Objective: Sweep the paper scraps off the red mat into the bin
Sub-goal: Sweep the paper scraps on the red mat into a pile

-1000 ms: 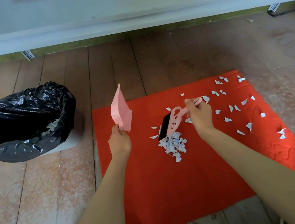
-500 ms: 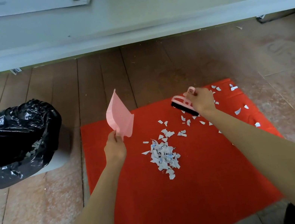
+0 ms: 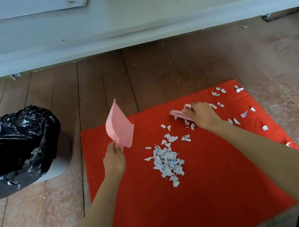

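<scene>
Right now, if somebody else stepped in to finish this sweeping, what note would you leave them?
Left hand grips the pink dustpan, held upright above the red mat. Right hand holds the pink brush down on the mat's far side.
Done: some scraps lie in the black-bagged bin at left; a pile of scraps sits mid-mat.
Left: gather the loose scraps at the far right, scoop everything, tip it into the bin.

The right hand (image 3: 202,117) has carried the brush (image 3: 180,115) away from the pile of scraps (image 3: 167,162) in the middle of the mat (image 3: 202,214) to the far side, among the loose scraps (image 3: 188,124) there. Its black bristles no longer show.
</scene>
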